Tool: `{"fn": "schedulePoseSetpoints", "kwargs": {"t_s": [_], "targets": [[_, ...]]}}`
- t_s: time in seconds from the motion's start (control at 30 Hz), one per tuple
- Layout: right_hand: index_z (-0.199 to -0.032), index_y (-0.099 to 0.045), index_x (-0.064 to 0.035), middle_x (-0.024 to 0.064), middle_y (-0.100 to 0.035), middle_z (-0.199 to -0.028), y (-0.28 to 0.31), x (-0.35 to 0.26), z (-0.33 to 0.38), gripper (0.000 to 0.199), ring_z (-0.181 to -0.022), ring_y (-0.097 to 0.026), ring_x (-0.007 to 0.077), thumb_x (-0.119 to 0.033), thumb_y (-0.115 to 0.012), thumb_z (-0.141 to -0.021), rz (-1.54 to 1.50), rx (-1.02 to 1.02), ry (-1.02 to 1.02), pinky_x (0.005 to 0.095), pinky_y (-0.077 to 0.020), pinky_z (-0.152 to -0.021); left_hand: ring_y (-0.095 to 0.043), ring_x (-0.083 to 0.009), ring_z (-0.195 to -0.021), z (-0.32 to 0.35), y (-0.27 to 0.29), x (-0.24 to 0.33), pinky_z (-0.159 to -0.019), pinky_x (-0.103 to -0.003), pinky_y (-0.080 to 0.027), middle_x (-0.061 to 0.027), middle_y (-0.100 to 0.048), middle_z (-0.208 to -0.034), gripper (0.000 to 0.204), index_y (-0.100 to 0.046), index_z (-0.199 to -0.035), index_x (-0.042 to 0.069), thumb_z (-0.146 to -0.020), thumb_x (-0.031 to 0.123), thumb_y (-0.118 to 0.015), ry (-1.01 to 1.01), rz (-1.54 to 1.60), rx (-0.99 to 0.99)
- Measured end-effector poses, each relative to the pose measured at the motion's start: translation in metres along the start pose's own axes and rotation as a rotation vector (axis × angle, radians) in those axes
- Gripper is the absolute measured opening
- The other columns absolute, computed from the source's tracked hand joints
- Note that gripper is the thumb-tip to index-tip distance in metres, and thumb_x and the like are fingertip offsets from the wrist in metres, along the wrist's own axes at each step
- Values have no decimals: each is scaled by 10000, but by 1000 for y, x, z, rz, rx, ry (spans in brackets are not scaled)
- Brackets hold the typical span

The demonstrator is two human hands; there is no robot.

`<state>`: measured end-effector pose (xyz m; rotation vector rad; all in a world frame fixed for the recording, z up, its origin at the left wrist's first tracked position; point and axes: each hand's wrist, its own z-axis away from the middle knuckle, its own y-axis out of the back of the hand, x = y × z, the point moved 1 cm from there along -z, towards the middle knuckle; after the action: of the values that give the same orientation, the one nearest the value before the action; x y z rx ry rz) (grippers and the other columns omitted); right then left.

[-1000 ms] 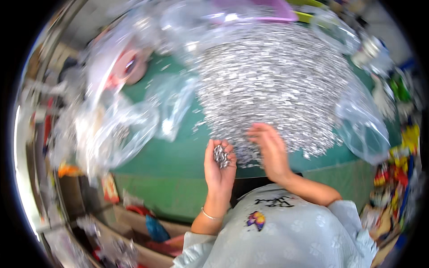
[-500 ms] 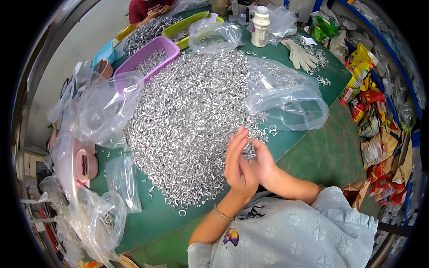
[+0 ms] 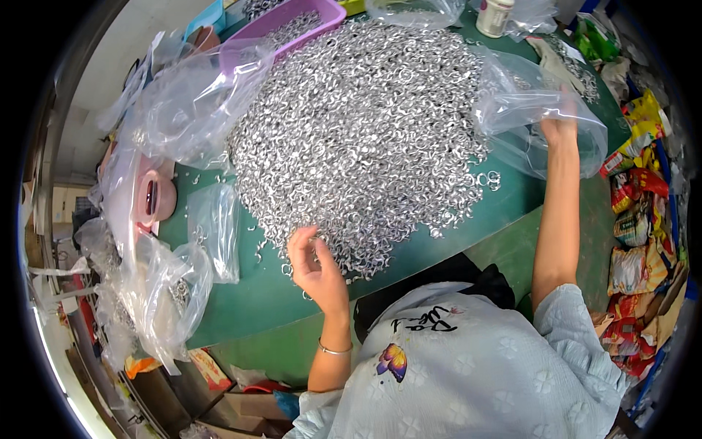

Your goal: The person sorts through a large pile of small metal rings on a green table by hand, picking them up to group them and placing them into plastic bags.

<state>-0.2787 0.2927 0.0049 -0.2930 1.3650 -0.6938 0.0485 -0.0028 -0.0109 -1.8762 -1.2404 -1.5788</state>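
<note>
A broad heap of silver metal rings (image 3: 365,139) covers the middle of the green counter (image 3: 259,311), a few loose ones lying just off its right edge. The left hand (image 3: 318,274) is at the heap's near left edge, its fingers curled over the rings; whether they are closed on any, I cannot tell. The right hand (image 3: 559,126) reaches into the mouth of a clear plastic bag (image 3: 508,113) lying to the heap's right; its fingers are blurred behind the film, so I cannot tell whether they are apart or together. Beyond that bag are a pale glove (image 3: 552,64) and a white bottle (image 3: 494,17). A purple tray (image 3: 316,33) holding small metal pieces sits at the far left of the heap, and a flat clear bag (image 3: 221,238) lies near left, beside a pink container (image 3: 165,196).
</note>
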Motion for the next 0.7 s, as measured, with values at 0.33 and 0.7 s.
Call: {"fn": "schedulePoseSetpoints", "kwargs": {"t_s": [0.33, 0.7], "targets": [[-1188, -436, -4, 122, -466, -1165, -4, 72, 202, 438, -1109, -425, 239, -67, -602, -787, 1020, -400, 657, 387, -315, -959, -482, -282, -1021, 20, -15, 8, -898, -380, -343, -89, -537, -1103, 376, -579, -1064, 51, -706, 46, -695, -217, -530, -385], [-969, -603, -155, -1, -516, -1139, -18, 120, 223, 278, -1121, -436, 238, -188, -694, -707, 1453, -1199, 836, 521, -199, -982, -466, -227, -1003, 20, -13, -6, -896, -386, -273, -26, -545, -1033, 314, -593, -962, 106, -675, 88, -717, -165, -611, -379]]}}
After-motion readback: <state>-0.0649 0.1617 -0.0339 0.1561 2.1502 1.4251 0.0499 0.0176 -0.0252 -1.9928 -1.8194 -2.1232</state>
